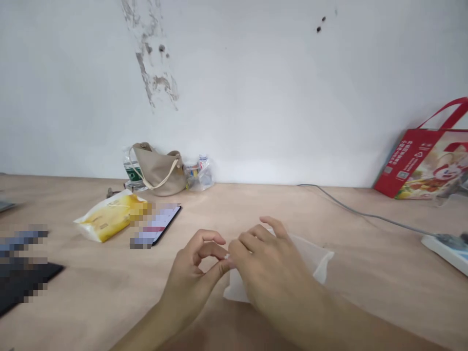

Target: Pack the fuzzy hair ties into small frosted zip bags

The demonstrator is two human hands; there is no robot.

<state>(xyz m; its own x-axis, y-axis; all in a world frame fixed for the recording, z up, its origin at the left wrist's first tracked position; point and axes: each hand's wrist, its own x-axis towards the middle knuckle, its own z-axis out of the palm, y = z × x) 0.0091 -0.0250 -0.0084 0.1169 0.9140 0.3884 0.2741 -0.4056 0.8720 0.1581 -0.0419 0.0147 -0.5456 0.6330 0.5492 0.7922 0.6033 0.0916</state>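
A thin, translucent white bag (310,251) lies on the table, mostly beneath my right hand (268,268). My left hand (195,270) reaches in from the left, its thumb and fingers pinched on a small bit of the bag's left edge. Right beside that spot, the thumb and forefinger of my right hand also close on the edge, though the back of the hand hides the exact grip. The other right fingers are bent and raised above the bag. A corner of it sticks out to the right, and its lower edge shows under my wrist.
Left of my hands lie a phone (166,224) and a yellow-and-white soft pack (115,217). Along the wall stand a beige handbag (161,170) and a clear bag with a bottle (203,168). A red shopping bag (397,165), grey cable (351,209) and white power strip (444,253) are right.
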